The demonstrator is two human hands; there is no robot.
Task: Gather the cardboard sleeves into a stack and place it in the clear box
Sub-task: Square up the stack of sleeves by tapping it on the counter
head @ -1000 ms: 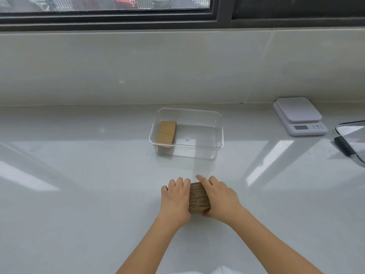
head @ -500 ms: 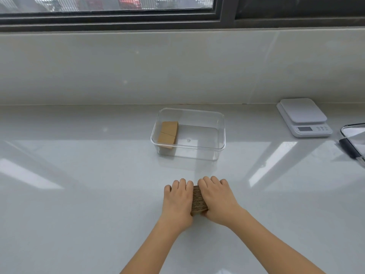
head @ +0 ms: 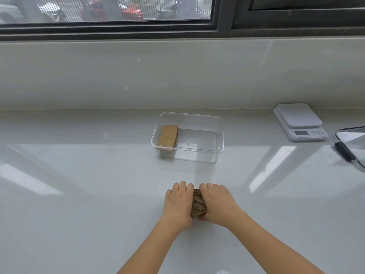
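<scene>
A stack of brown cardboard sleeves [head: 198,202] stands on edge on the white counter, its ribbed edges facing up. My left hand [head: 178,203] presses its left face and my right hand [head: 217,202] presses its right face, so most of the stack is hidden between them. Farther back sits the clear box [head: 218,135], a rectangular plastic tub. Another bundle of cardboard sleeves [head: 167,137] leans against the box's left wall inside; the remaining floor of the box is bare.
A white kitchen scale [head: 300,121] stands at the back right. A clear lid with a black clip [head: 350,147] lies at the right edge. A pale tiled wall and a dark window frame rise behind the counter.
My hands have closed in on the stack from both sides, squeezing it narrower. The right fingers have curled over its top. The view has shifted slightly.
</scene>
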